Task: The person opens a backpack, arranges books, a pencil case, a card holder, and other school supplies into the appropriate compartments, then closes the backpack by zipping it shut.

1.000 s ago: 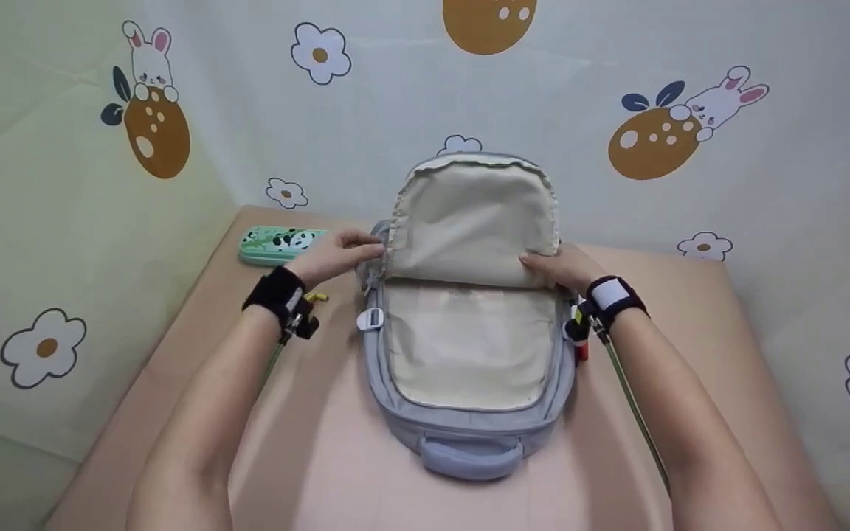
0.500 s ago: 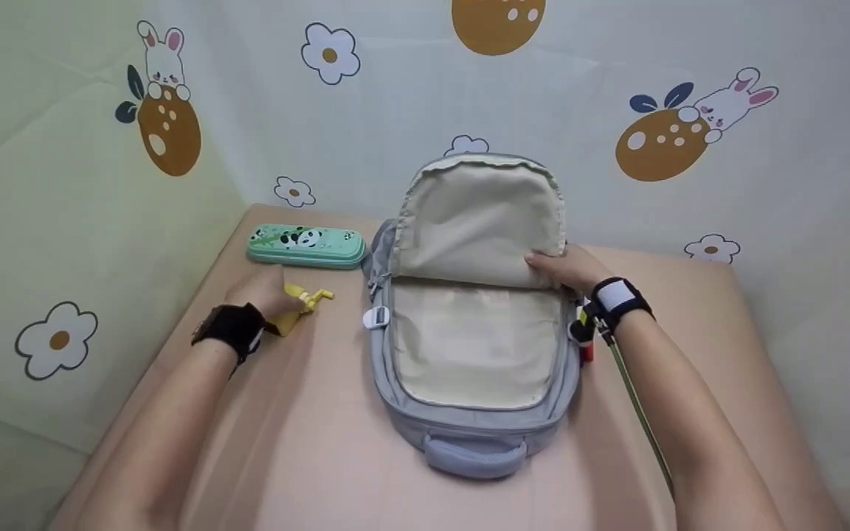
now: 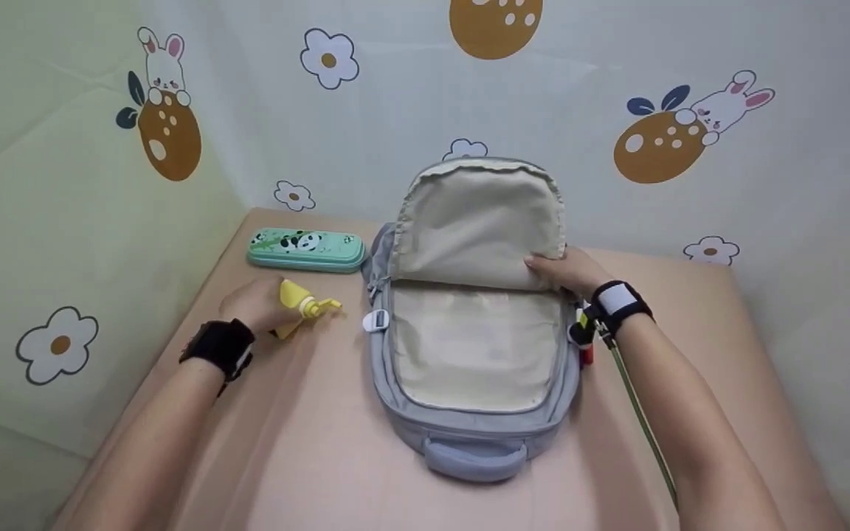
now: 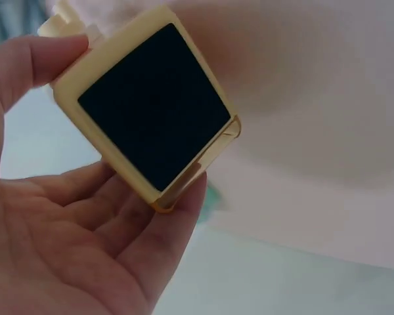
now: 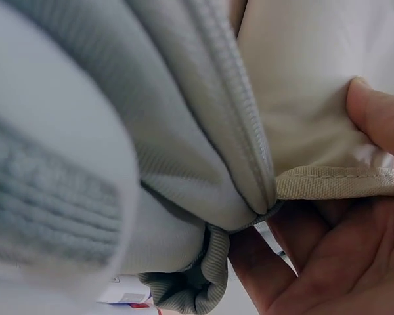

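Observation:
In the head view, my left hand grips a yellow hand-crank pencil sharpener, tilted, its crank pointing right toward the backpack. The left wrist view shows its dark square panel and a clear strip along one edge, with the thumb near the crank end and fingers underneath. A grey backpack lies with its front flap folded up, cream lining showing. My right hand pinches the flap's right side, thumb on the lining and fingers behind, as the right wrist view shows at the stitched edge.
A mint-green pencil case with panda pictures lies at the back left, beside the backpack's side pocket. Something red shows at the backpack's right side. Patterned cloth walls rise behind and left of the table.
My left hand has left the backpack's left side, moved left to the pencil sharpener and taken hold of it. The sharpener has turned and tilted. The right hand keeps its place on the flap.

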A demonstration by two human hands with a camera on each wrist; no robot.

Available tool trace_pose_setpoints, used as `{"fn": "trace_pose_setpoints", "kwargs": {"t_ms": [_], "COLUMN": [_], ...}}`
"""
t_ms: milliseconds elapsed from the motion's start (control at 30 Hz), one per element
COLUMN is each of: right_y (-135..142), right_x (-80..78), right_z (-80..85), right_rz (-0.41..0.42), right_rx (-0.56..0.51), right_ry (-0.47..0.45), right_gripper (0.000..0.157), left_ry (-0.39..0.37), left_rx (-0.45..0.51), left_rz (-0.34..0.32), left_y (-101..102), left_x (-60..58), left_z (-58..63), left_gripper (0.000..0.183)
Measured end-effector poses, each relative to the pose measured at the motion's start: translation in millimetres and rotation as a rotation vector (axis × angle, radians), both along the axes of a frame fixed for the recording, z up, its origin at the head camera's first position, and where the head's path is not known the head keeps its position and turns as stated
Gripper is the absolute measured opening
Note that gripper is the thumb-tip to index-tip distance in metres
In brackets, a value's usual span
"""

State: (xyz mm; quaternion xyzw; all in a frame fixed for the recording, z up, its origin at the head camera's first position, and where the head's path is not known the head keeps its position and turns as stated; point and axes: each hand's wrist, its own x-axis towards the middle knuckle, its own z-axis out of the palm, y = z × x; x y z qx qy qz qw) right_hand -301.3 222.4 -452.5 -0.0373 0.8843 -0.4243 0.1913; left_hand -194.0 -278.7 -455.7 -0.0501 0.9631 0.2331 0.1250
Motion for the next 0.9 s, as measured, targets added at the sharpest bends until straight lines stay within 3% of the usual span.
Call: {"fn": "trace_pose_setpoints", "kwargs": {"t_ms": [233, 367, 500, 700, 800, 900], "right_y": [0, -1, -2, -2, -4, -5], "right_x": [2.7, 3.1, 4.0, 5.5, 6.9, 9.1], "right_z": [2.1, 3.5, 5.2, 6.3, 6.8, 8.7], "right_rz": [-0.023, -0.035, -0.035, -0.041, -0.044, -0.035], "right_rx": [-0.014, -0.028, -0.038, -0.014, -0.015, -0.043], "right_ry": [0.008, -0.003, 0.010, 0.040, 0.040, 0.038], "right_gripper": [0.064, 0.058, 0.051, 0.053, 0.059, 0.065], "left_ry": [0.023, 0.074, 0.148, 0.279, 0.323, 0.357], "left_rx": [0.167, 0.211, 0.201, 0.050, 0.003, -0.005], "left_rz": [-0.195, -0.316, -0.470, -0.709, -0.776, -0.801], "left_y": [29, 63, 111, 193, 228, 254], "left_x": [15.6, 22.8, 25.9, 12.2, 0.1, -11.3], "left_z": [53.8, 67.6, 63.0, 40.2, 28.2, 17.8], "left_gripper": [0.065, 0.072, 0.075, 0.078, 0.078, 0.075]}}
